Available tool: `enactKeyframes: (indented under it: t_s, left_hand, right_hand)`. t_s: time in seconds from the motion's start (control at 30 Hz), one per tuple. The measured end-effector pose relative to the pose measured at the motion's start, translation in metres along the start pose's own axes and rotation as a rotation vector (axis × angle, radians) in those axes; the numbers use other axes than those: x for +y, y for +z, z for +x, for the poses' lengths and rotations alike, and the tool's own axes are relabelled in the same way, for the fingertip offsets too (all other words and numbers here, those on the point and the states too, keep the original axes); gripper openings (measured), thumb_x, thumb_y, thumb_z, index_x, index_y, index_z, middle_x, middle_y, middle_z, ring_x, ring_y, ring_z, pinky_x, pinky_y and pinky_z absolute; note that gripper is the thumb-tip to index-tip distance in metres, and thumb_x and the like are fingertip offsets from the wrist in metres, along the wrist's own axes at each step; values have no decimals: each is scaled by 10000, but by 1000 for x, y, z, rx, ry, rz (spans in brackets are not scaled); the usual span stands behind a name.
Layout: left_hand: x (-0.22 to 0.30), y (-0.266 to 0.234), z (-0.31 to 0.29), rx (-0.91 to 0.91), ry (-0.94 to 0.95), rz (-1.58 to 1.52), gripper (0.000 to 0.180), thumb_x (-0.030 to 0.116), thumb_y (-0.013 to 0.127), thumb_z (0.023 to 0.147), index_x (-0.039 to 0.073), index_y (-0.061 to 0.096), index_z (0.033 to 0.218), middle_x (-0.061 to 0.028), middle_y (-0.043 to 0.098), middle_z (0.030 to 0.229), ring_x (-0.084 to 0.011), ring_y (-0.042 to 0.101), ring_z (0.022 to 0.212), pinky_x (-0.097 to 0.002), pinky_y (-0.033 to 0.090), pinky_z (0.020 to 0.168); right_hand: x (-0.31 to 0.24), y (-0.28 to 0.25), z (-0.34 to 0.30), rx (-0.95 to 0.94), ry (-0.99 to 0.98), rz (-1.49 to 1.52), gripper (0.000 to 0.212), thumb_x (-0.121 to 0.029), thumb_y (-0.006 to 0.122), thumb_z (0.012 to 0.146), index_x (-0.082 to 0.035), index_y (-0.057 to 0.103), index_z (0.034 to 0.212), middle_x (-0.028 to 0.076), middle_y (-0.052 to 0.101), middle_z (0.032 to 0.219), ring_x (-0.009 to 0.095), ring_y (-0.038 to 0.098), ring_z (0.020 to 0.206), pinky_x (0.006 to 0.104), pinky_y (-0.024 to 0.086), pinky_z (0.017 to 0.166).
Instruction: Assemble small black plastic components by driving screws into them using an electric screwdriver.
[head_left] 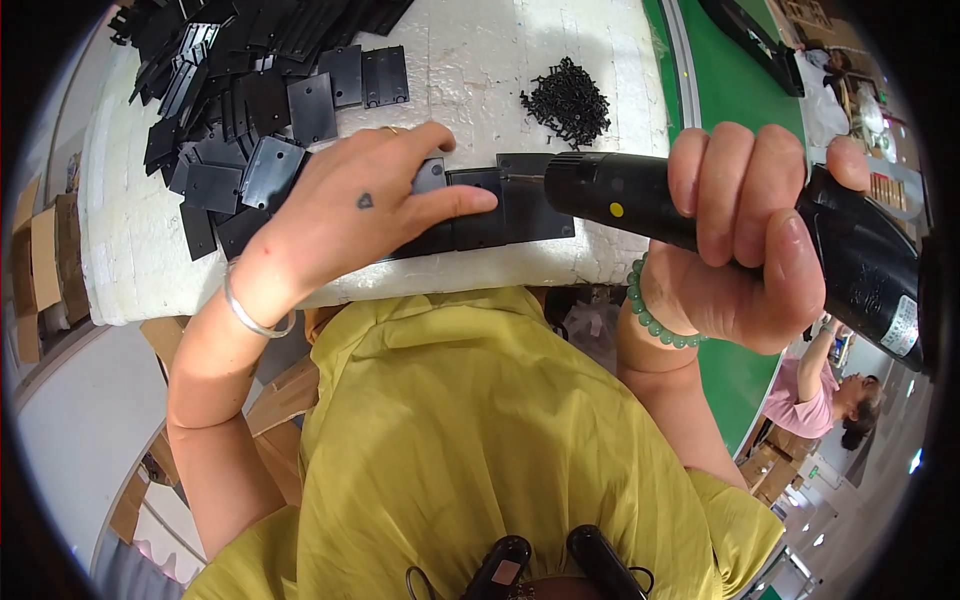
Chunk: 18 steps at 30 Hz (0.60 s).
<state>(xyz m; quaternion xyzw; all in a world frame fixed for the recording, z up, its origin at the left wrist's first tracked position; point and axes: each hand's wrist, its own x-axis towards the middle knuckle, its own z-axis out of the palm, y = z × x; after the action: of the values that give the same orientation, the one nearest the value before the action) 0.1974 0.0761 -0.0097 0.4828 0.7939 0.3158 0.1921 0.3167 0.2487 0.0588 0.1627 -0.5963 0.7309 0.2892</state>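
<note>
My right hand (745, 235) is wrapped round a black electric screwdriver (620, 200) with a yellow dot on its barrel. Its thin bit points left and meets the row of flat black plastic plates (540, 215) near the table's front edge. Across the left part of that row lies my left hand (365, 195), thumb stretched out over the plates and index finger apart from it. The other left fingers are mostly hidden, as are the plates under the palm. Behind the row sits a heap of small black screws (565, 103).
Many loose black plates (260, 100) are piled at the back left of the white, worn tabletop (470, 60). A green surface (735, 120) runs along the right side. Cardboard boxes (45, 260) stand at the far left. Another person in pink (805, 395) is at the far right.
</note>
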Motion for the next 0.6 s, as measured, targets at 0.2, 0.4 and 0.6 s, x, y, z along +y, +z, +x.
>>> enactKeyframes:
  t_s: [0.2, 0.4, 0.6]
  left_hand:
    - [-3, 14, 1, -43, 3, -149, 341, 228, 706, 745, 37, 569, 992, -114, 543, 665, -209, 449, 541, -321, 373, 532]
    - [1, 19, 1, -55, -167, -257, 295, 188, 713, 722, 103, 583, 972, -58, 494, 608, -160, 398, 508, -294, 335, 506]
    - [5, 13, 4, -95, -198, -273, 294, 179, 704, 703, 108, 589, 964, -70, 471, 601, -171, 415, 527, -309, 345, 527]
  right_hand:
    - [5, 13, -5, 26, 50, -63, 469, -75, 454, 765, -126, 412, 1229, -36, 373, 615, 84, 371, 516, 261, 348, 554]
    - [10, 18, -3, -16, 92, -109, 462, -76, 462, 758, -124, 378, 1210, -12, 394, 619, 105, 381, 510, 270, 361, 558]
    - [14, 23, 0, -26, 134, -307, 396, -64, 473, 751, -110, 374, 1131, 13, 404, 622, 121, 397, 511, 284, 367, 537]
